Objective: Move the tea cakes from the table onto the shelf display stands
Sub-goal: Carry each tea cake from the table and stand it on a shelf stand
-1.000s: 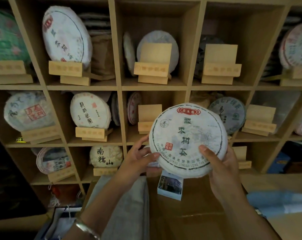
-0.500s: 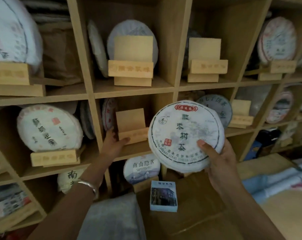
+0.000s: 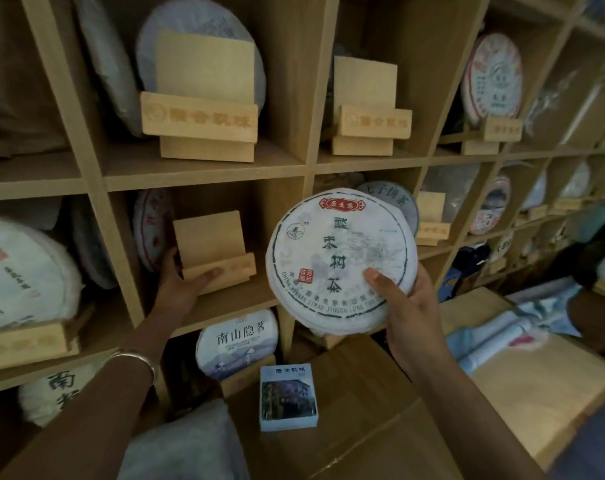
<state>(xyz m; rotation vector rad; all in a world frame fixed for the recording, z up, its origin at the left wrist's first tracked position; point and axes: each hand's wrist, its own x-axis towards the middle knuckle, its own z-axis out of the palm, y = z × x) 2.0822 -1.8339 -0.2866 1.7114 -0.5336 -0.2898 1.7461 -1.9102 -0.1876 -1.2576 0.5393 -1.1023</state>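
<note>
The white paper-wrapped tea cake (image 3: 340, 261) is held upright in front of the shelf (image 3: 204, 174) — the right hand (image 3: 406, 306) clamps its lower right edge, thumb across the face. To its left, the left hand (image 3: 183, 284) grips an empty wooden display stand (image 3: 214, 251) in its cubby.

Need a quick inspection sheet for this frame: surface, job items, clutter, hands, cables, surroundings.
Surface: cardboard box top below the shelf; table itself not clearly seen.
Job's things: tea cake held upright, off any stand; empty stand in the middle cubby.
Clutter: small printed box on the cardboard; grey cloth beside it.
Grippers: right hand grips the tea cake's lower edge; left hand holds the empty stand.
Cables: nothing seen.
Surroundings: wooden cubby shelf, other cakes on stands, two more empty stands above.
</note>
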